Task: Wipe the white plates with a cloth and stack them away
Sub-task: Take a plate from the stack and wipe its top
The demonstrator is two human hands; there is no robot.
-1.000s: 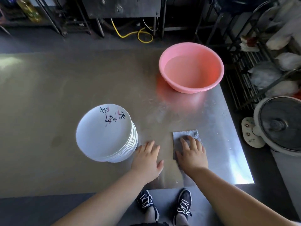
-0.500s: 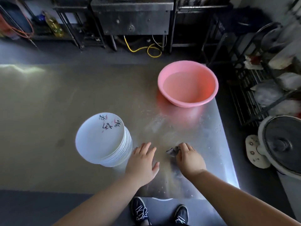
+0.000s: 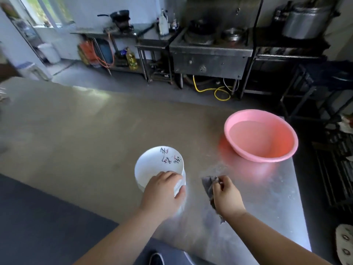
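White plates (image 3: 152,165), one stack on steel table (image 3: 76,131), directly under left hand (image 3: 162,192), fingers curled over top rim. Right hand (image 3: 227,194) alongside pinches grey cloth (image 3: 209,183). Risk: one-handed lift could slip, toppling stack.

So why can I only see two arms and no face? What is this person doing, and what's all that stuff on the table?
There is no machine here. The camera sits on a person's head and looks down, so you see only their arms, as if through their own eyes. There is just this one view. The left hand grips the near edge of a stack of white plates, which has dark writing painted on top. The right hand pinches a crumpled grey cloth. Both are over a shiny steel table. Farther back on the right stands a pink basin that seems to hold water. Behind the table is a kitchen stove.
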